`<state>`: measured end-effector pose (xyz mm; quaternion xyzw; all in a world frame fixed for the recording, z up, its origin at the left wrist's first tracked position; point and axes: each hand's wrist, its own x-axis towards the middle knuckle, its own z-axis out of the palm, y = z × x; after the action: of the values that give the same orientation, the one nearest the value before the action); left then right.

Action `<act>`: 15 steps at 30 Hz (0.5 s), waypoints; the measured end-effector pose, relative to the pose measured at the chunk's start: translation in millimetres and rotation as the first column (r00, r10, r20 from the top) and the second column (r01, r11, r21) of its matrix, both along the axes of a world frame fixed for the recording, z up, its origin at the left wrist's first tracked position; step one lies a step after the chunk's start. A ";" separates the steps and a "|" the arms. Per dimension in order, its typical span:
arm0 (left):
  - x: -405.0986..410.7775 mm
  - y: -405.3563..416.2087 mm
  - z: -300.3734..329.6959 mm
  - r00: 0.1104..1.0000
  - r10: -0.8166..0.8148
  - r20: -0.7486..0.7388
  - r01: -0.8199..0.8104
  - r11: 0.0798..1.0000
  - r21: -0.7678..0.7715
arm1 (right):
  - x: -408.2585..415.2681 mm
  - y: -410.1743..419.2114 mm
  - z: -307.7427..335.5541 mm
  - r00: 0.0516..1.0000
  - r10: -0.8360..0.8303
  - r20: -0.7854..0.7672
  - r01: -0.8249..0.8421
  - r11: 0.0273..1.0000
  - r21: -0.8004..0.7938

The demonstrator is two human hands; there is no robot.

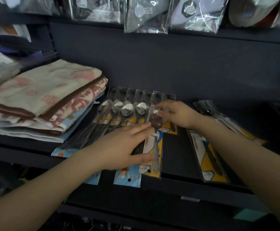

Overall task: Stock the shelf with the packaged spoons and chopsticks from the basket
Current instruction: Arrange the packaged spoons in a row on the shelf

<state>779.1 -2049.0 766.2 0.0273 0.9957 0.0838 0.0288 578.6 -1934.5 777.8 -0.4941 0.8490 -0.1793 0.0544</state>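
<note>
shelf (pixel 177 185) left end: folded towels (pixel 42 100) lying stacked | right of them: row of spoon packs (pixel 124 114) lying side by side, reaching the front edge | right end: 2 more packs (pixel 209 155) lying apart | above: bagged goods (pixel 146 15) hanging

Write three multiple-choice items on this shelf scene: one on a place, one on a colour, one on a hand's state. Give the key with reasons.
1. Where do the folded towels lie?
A. left of the spoon packs
B. right of them
C. on top of them

2. What colour is the shelf?
A. white
B. dark
C. red

3. What is the left hand doing?
A. hanging idle
B. gripping a towel
C. lying flat on the packs

Key: 1 A, the stack sits at the shelf's left end. 2 B, bare board between packs is dark. 3 C, its fingers are straight, resting on the packs.
</note>
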 end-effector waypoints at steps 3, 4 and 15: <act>10.3 7.8 -0.8 0.998 -0.061 0.027 0.061 0.998 -0.028 | 5.5 0.4 -1.2 0.998 -0.019 -0.055 0.017 0.999 -0.040; 12.0 8.7 -2.8 0.998 -0.060 0.036 0.061 0.997 -0.047 | 6.2 -3.1 -2.3 0.998 -0.056 -0.014 0.054 0.995 -0.086; 25.1 -1.9 -9.0 0.996 0.088 -0.009 -0.088 0.996 -0.026 | -9.1 -40.6 -8.9 0.877 -0.247 0.411 0.380 0.881 -0.281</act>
<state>804.2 -2050.9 757.2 -0.0168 0.9970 0.0719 0.0215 569.6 -1975.1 768.9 -0.3072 0.8475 -0.4233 0.0905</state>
